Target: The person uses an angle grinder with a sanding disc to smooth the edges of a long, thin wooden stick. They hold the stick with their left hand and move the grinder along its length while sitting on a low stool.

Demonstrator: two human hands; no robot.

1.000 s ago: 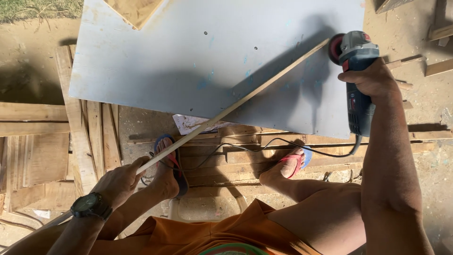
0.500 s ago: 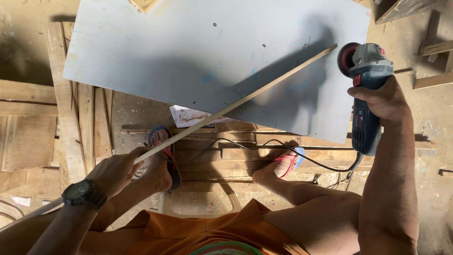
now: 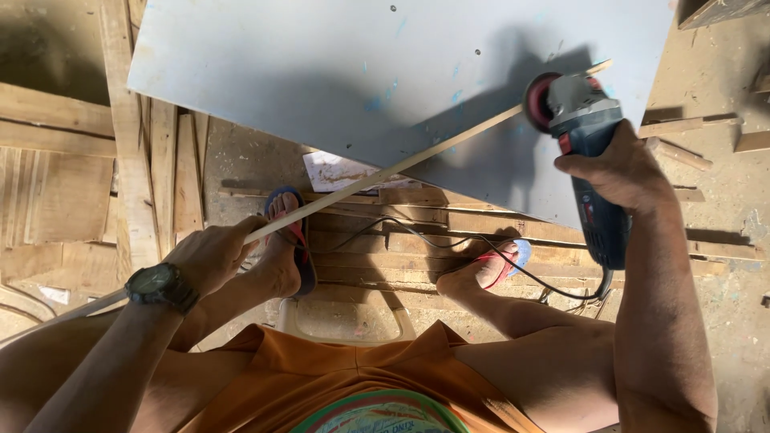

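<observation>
Left hand [image 3: 210, 255] is gripping the near end of a thin wood strip [image 3: 401, 164], which is running diagonally up across the grey panel [image 3: 321, 72]. Right hand [image 3: 618, 172] is clamping the grinder [image 3: 589, 152], disc touching the strip's far end.

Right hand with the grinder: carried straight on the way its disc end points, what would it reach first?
The right hand aims the angle grinder up-left. Its disc already sits at the thin wooden strip held by the left hand; beyond lies the grey board. Whether disc and strip touch is unclear.
</observation>
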